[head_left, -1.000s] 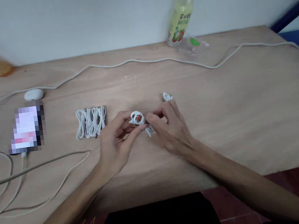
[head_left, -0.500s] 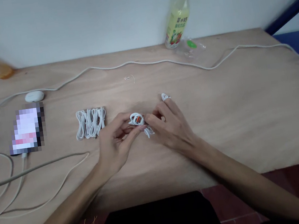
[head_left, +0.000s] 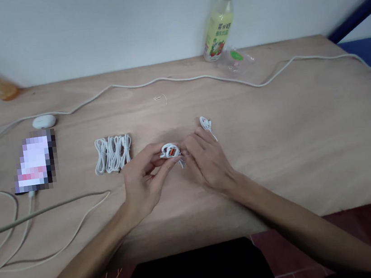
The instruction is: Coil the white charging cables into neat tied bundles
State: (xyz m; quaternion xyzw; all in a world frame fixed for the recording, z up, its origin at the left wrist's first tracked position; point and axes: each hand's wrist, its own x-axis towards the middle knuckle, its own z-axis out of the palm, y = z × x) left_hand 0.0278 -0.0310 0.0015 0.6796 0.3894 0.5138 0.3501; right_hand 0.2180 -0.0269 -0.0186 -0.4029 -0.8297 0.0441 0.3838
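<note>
Pale wooden worktop [head_left: 287, 157] below, and my left hand [head_left: 143, 179] has its fingers clamped on a coiled white cable [head_left: 165, 149], right between both hands! Its orange-marked end faces me; fingers cover much, leaving the long axis unclear. My right hand [head_left: 212, 163] hides its fingertips: can't tell their grip.
</note>
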